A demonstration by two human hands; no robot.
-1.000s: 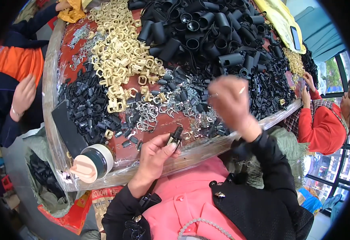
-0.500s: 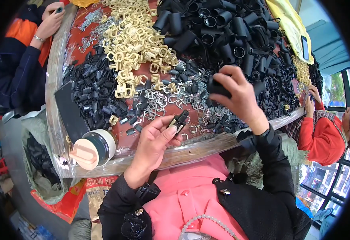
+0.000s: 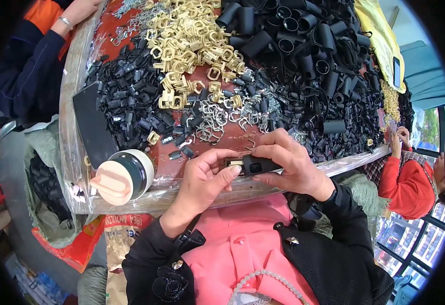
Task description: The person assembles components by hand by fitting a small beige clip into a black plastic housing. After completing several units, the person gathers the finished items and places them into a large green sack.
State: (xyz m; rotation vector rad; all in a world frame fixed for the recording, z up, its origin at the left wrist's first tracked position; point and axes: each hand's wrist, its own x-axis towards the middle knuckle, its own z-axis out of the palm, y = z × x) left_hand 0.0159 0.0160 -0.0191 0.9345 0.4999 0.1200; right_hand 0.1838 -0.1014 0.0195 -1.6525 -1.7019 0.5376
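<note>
In front of my chest, close to the table's near edge, both my hands meet. Pinched in my left hand is a small cream-and-black plastic assembly, partly covered by the fingers. My right hand grips a black plastic sleeve with an opening in its side. The sleeve's left end is against the assembly; how far one sits inside the other I cannot tell. Beyond my hands lie loose bent metal hooks, piled cream plastic frames, small black pieces and a heap of black sleeves.
A lidded cup stands at the near left table corner beside a flat black panel. A phone lies on yellow cloth at the far right. People work at the left and right. An open sack sits on the floor.
My right hand has come down and left from over the parts with the black sleeve, bringing it to the assembly in my left hand. The view has shifted slightly.
</note>
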